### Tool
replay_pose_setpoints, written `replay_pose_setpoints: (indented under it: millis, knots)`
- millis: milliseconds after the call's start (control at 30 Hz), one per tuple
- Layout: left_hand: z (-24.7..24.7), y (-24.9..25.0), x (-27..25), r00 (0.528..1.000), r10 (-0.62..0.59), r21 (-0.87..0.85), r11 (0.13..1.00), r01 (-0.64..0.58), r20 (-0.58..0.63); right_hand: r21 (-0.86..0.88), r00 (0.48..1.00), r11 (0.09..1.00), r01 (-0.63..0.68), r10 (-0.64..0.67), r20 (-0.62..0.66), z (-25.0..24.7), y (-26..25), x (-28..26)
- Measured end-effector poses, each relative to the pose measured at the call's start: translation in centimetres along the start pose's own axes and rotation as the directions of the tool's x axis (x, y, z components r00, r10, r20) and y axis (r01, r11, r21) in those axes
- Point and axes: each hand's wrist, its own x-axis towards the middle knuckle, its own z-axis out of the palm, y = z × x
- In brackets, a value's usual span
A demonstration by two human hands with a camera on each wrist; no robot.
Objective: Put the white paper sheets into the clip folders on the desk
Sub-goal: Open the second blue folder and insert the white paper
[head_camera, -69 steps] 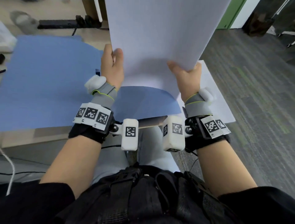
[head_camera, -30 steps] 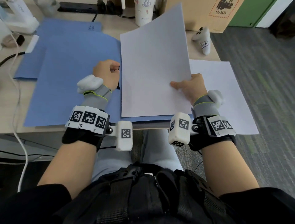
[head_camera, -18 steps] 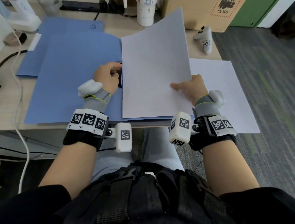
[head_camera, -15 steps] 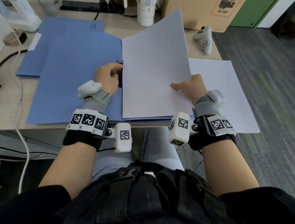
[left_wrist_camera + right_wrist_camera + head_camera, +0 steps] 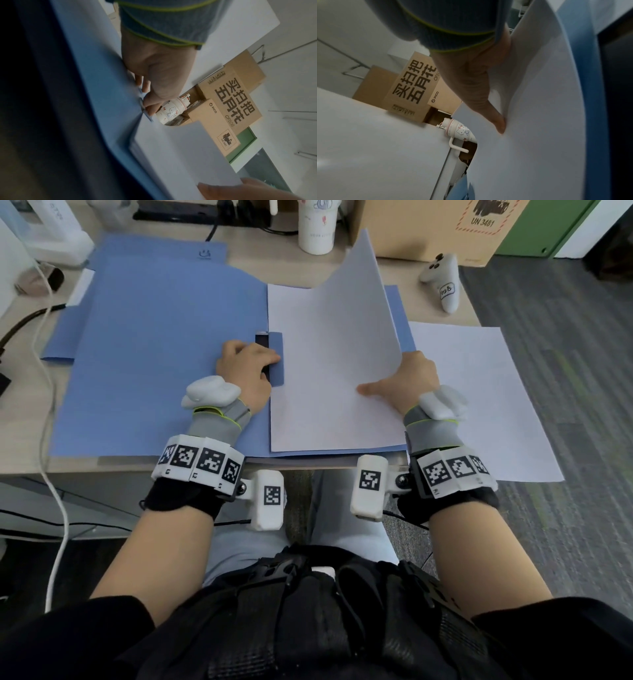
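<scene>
Left of the clip (image 5: 270, 357), open blue folder (image 5: 154, 354) lies flat on the desk (image 5: 20, 419), a second folder (image 5: 161, 251) tucked beneath its far edge. Left hand (image 5: 245, 371), fingers curled, pinches the clip at the spine, apparently holding it raised so paper can pass under. Right of the clip, right hand (image 5: 407, 385) grips the sheet (image 5: 329, 364), thumb on top, outer edge lifted to slide the inner edge in; further right lies a spare sheet (image 5: 479, 392).
</scene>
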Motion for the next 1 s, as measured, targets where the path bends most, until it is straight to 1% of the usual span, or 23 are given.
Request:
replay_pose_setpoints:
  millis: [67, 167, 233, 300, 367, 433, 467, 500, 533, 567, 633, 700, 733, 767, 833, 867, 900, 933, 1000]
  knots:
    - [-0.1, 0.3, -0.5, 1.0, -0.012, 0.099, 0.995, 0.012, 0.006, -0.087, 0.999, 0.996, 0.031, -0.032, -0.011, -0.1, -0.3, -0.4]
    - [-0.6, 0.7, -0.9, 0.993, -0.047, 0.202, 0.979, 0.023, 0.111, -0.15, 0.995, 0.986, 0.067, -0.078, -0.07, 0.2, -0.6, -1.1]
    - [-0.8, 0.9, -1.1, 0.98, -0.068, 0.267, 0.964, 0.016, 0.187, -0.176, 0.989, 0.982, 0.066, -0.088, -0.118, 0.6, -0.9, -1.1]
    - [-0.8, 0.8, -1.3, 0.969, -0.077, 0.335, 0.942, -0.006, 0.235, -0.166, 0.985, 0.985, 0.056, -0.082, -0.151, 1.1, -1.2, -1.0]
    - [-0.7, 0.6, -1.4, 0.959, -0.09, 0.36, 0.933, -0.013, 0.268, -0.202, 0.979, 0.977, 0.074, -0.109, -0.169, 1.5, -1.6, -1.0]
    - [-0.6, 0.6, -1.6, 0.955, -0.09, 0.362, 0.932, -0.019, 0.282, -0.248, 0.968, 0.955, 0.162, -0.202, -0.147, 2.1, -2.0, -1.4]
    - [-0.5, 0.6, -1.7, 0.955, -0.083, 0.363, 0.931, -0.027, 0.284, -0.233, 0.956, 0.942, 0.241, -0.271, -0.108, 2.6, -2.4, -1.6]
    - [-0.4, 0.6, -1.7, 0.956, -0.074, 0.36, 0.932, -0.035, 0.285, -0.179, 0.937, 0.926, 0.332, -0.346, -0.048, 2.9, -2.9, -1.8]
    - [-0.4, 0.7, -1.7, 0.957, -0.067, 0.345, 0.938, -0.037, 0.284, -0.093, 0.906, 0.901, 0.424, -0.424, 0.021, 3.3, -3.5, -2.1]
    - [-0.5, 0.6, -1.7, 0.959, -0.062, 0.323, 0.946, -0.033, 0.278, -0.005, 0.863, 0.866, 0.5, -0.498, 0.084, 3.8, -4.2, -2.7]
    - [-0.8, 0.2, -1.9, 0.968, -0.043, 0.259, 0.966, -0.024, 0.249, 0.079, 0.783, 0.801, 0.594, -0.597, 0.173, 4.8, -6.0, -3.9]
    - [-1.3, -0.1, -1.9, 0.978, -0.008, 0.162, 0.986, -0.026, 0.21, 0.069, 0.743, 0.771, 0.634, -0.631, 0.222, 5.6, -7.3, -4.8]
    - [-1.6, -0.4, -2.1, 0.982, 0.006, 0.101, 0.995, -0.025, 0.189, 0.036, 0.739, 0.768, 0.64, -0.627, 0.245, 6.0, -7.7, -5.0]
    - [-1.9, -0.8, -2.3, 0.985, 0.022, 0.035, 0.999, -0.029, 0.169, -0.014, 0.747, 0.772, 0.635, -0.61, 0.266, 6.3, -8.0, -5.1]
    - [-2.5, -1.8, -2.9, 0.993, 0.052, -0.088, 0.995, -0.042, 0.106, -0.115, 0.781, 0.792, 0.599, -0.547, 0.301, 6.4, -8.6, -5.3]
    - [-2.8, -2.3, -3.2, 0.997, 0.039, -0.119, 0.992, -0.031, 0.061, -0.156, 0.799, 0.8, 0.579, -0.518, 0.307, 6.5, -9.0, -5.4]
    - [-3.2, -2.9, -3.6, 1.0, -0.007, -0.11, 0.994, 0.009, 0.017, -0.195, 0.812, 0.803, 0.563, -0.493, 0.311, 6.6, -9.4, -5.5]
    - [-3.5, -3.5, -3.9, 0.997, -0.079, -0.067, 0.995, 0.078, -0.022, -0.229, 0.823, 0.804, 0.55, -0.473, 0.315, 6.7, -9.8, -5.6]
    - [-4.4, -4.9, -4.8, 0.969, -0.234, 0.041, 0.97, 0.238, -0.083, -0.273, 0.839, 0.803, 0.529, -0.448, 0.308, 7.3, -10.7, -6.0]
